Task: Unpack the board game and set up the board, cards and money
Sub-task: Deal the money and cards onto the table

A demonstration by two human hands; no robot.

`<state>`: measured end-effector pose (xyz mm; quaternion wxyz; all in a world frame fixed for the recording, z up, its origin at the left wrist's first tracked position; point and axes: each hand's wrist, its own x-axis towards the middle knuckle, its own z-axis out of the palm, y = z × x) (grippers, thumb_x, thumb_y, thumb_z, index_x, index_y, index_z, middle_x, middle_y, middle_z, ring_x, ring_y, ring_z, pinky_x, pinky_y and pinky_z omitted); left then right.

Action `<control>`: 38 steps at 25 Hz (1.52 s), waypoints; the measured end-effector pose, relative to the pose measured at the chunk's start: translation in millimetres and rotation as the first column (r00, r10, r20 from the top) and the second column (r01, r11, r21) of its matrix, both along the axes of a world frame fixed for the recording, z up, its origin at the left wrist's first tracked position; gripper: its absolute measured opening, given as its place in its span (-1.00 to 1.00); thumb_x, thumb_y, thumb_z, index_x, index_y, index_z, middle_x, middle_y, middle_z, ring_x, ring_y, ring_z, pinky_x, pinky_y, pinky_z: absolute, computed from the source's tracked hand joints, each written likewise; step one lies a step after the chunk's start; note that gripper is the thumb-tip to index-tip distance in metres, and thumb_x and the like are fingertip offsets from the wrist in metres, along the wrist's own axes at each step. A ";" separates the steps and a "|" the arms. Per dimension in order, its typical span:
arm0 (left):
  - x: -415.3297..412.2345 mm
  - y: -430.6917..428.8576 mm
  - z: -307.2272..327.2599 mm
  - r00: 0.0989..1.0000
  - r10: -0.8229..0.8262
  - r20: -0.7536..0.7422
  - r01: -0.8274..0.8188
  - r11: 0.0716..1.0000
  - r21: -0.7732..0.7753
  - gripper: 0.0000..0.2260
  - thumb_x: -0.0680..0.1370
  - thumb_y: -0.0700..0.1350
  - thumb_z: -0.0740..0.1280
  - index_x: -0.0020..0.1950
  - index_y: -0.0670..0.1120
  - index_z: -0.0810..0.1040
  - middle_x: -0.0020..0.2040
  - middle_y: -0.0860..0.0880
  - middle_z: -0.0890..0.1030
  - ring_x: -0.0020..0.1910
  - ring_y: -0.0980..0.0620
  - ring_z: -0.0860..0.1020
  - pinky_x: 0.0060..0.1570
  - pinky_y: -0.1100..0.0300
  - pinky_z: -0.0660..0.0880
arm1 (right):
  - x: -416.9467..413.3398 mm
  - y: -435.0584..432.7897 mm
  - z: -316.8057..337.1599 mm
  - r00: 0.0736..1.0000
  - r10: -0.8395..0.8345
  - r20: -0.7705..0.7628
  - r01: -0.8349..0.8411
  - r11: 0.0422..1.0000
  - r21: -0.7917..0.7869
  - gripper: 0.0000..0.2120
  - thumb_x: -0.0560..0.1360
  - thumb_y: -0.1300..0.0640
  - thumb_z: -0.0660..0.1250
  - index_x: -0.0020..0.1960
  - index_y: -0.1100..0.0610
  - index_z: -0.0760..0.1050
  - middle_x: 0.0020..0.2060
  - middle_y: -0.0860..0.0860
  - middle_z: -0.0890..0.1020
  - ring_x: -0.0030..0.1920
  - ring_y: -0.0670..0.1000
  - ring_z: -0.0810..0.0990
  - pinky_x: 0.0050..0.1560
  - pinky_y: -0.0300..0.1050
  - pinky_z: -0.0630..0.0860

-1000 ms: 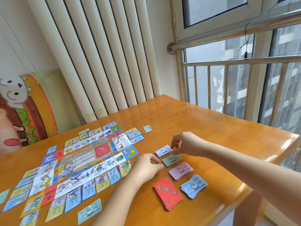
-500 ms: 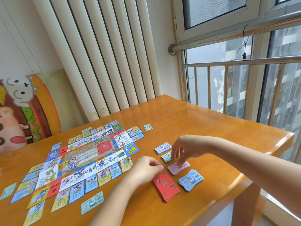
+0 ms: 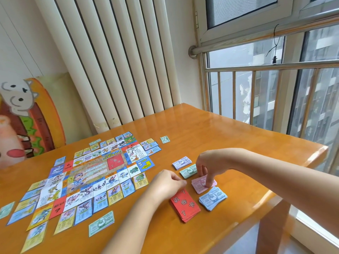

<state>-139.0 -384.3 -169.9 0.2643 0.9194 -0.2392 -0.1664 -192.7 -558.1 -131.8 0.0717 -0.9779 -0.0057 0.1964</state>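
The paper game board lies flat on the left of the wooden table, ringed by several property cards. To its right sit money stacks: purple, green, pink and blue, plus a red card deck. My right hand reaches down with fingertips on the pink stack. My left hand rests with curled fingers at the red deck's top edge; whether it holds anything is hidden.
A single green note lies near the table's front, another small green note sits at the back beyond the board, and one at the far left. A radiator stands behind the table; a railed window is on the right.
My right hand moved from the purple stack toward me, down onto the pink stack. My left hand stayed near the red deck. The camera view shifted slightly.
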 end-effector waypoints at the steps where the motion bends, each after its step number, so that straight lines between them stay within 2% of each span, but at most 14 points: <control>1: -0.6 -0.3 -0.1 1.000 0.004 0.006 -0.004 1.000 0.002 -0.83 0.52 0.09 0.35 -0.04 0.03 0.61 -0.01 0.03 0.63 -0.05 0.09 0.58 -0.07 0.22 0.46 | -0.3 0.8 -0.2 1.000 0.001 -0.006 -0.001 1.000 -0.019 -0.57 0.39 0.04 0.50 0.21 0.14 0.55 0.12 0.03 0.60 -0.04 -0.02 0.47 -0.17 -0.20 0.41; 4: -2.3 -0.1 0.9 1.000 0.005 0.019 -0.005 1.000 -0.003 -0.83 0.52 0.08 0.34 -0.02 0.02 0.62 0.01 0.03 0.62 -0.05 0.09 0.57 -0.09 0.23 0.45 | -0.7 3.2 -0.5 1.000 -0.016 -0.014 0.016 0.999 -0.047 -0.54 0.40 0.04 0.49 0.24 0.15 0.50 0.13 0.05 0.58 -0.02 0.01 0.47 -0.06 -0.14 0.43; 8: -3.8 1.1 1.2 0.999 -0.041 0.008 0.041 0.999 -0.009 -0.83 0.54 0.05 0.32 0.03 0.02 0.64 0.04 0.02 0.63 -0.02 0.09 0.58 -0.11 0.24 0.47 | -1.6 5.6 -2.2 0.999 -0.037 -0.020 0.035 0.997 -0.067 -0.52 0.42 0.05 0.47 0.29 0.14 0.47 0.16 0.07 0.57 0.02 0.05 0.51 -0.20 -0.19 0.41; 11: -5.5 2.4 2.1 0.997 -0.077 0.003 0.077 0.997 -0.013 -0.82 0.56 0.03 0.31 0.06 0.03 0.65 0.03 0.02 0.63 -0.02 0.09 0.58 -0.12 0.24 0.49 | -5.0 2.7 -4.7 0.998 -0.050 0.032 0.052 0.998 -0.046 -0.53 0.42 0.05 0.47 0.28 0.11 0.49 0.16 0.03 0.55 0.07 0.05 0.51 -0.10 -0.16 0.41; 13: -8.6 1.2 3.3 0.996 -0.074 0.048 0.076 0.996 -0.047 -0.83 0.55 0.01 0.31 0.04 0.01 0.65 0.00 0.04 0.63 -0.05 0.11 0.57 -0.18 0.30 0.46 | -9.0 -2.2 -8.0 0.994 -0.078 0.081 0.077 0.997 0.016 -0.56 0.41 0.07 0.48 0.25 0.09 0.51 0.14 0.01 0.58 0.03 0.02 0.52 -0.08 -0.15 0.45; 15: -13.7 -1.7 5.1 0.986 -0.064 0.155 0.084 0.988 -0.126 -0.88 0.54 -0.04 0.33 0.01 0.02 0.64 -0.03 0.07 0.62 -0.08 0.15 0.54 -0.26 0.39 0.39 | -13.7 -7.1 -14.9 0.978 -0.127 0.164 0.109 0.987 0.115 -0.57 0.38 0.12 0.50 0.23 0.05 0.52 0.11 -0.03 0.59 0.04 0.01 0.55 -0.03 -0.12 0.50; 18: -22.5 -6.6 8.1 0.954 -0.097 0.282 0.152 0.972 -0.179 -0.90 0.52 -0.07 0.35 -0.01 0.04 0.64 -0.09 0.15 0.60 -0.08 0.21 0.52 -0.24 0.44 0.34 | -24.6 -13.6 -29.5 0.937 -0.184 0.296 0.100 0.956 0.275 -0.62 0.40 0.17 0.48 0.17 -0.07 0.57 0.08 -0.08 0.56 0.06 -0.06 0.54 0.04 -0.10 0.52; 22: -30.2 -5.0 6.9 0.934 -0.193 0.300 0.253 0.951 -0.178 -0.91 0.49 0.00 0.38 -0.04 0.05 0.64 -0.11 0.20 0.61 -0.11 0.32 0.50 -0.24 0.62 0.29 | -39.4 -24.5 -41.7 0.919 -0.107 0.379 -0.004 0.960 0.280 -0.77 0.49 0.07 0.39 0.10 -0.18 0.62 0.16 -0.18 0.56 -0.09 -0.29 0.48 -0.06 -0.43 0.38; 26: -42.3 -5.5 1.2 0.909 -0.288 0.303 0.340 0.930 -0.138 -0.86 0.51 -0.01 0.38 0.05 0.07 0.62 0.09 0.20 0.61 0.03 0.33 0.49 -0.13 0.67 0.24 | -54.3 -31.8 -52.4 0.885 -0.117 0.451 -0.027 0.953 0.301 -0.79 0.55 0.06 0.31 0.13 -0.15 0.62 0.20 -0.22 0.56 0.09 -0.25 0.50 0.03 -0.53 0.31; 29: -53.2 -8.7 -1.3 0.878 -0.360 0.317 0.404 0.911 -0.084 -0.77 0.51 -0.01 0.37 0.16 0.09 0.59 0.22 0.18 0.54 0.21 0.26 0.44 0.04 0.57 0.23 | -65.6 -31.1 -64.9 0.840 -0.118 0.530 -0.045 0.958 0.284 -0.75 0.59 0.12 0.25 0.16 -0.13 0.59 0.20 -0.22 0.55 0.16 -0.23 0.49 0.07 -0.54 0.26; 33: -62.5 -11.2 -6.1 0.843 -0.421 0.334 0.441 0.897 0.018 -0.70 0.48 0.04 0.39 0.22 0.11 0.54 0.23 0.10 0.50 0.25 0.17 0.41 0.22 0.32 0.31 | -82.3 -36.7 -67.4 0.814 -0.151 0.561 -0.037 0.950 0.310 -0.74 0.59 0.16 0.24 0.15 -0.10 0.60 0.18 -0.21 0.55 0.16 -0.24 0.48 0.09 -0.56 0.25; 38: -68.7 -9.2 -8.9 0.849 -0.386 0.360 0.408 0.913 0.015 -0.80 0.50 0.00 0.36 0.12 0.11 0.57 0.15 0.11 0.54 0.14 0.16 0.47 0.12 0.32 0.35 | -110.0 -46.8 -73.1 0.796 -0.162 0.583 -0.039 0.948 0.317 -0.75 0.59 0.17 0.23 0.14 -0.08 0.59 0.17 -0.21 0.55 0.18 -0.25 0.47 0.15 -0.47 0.31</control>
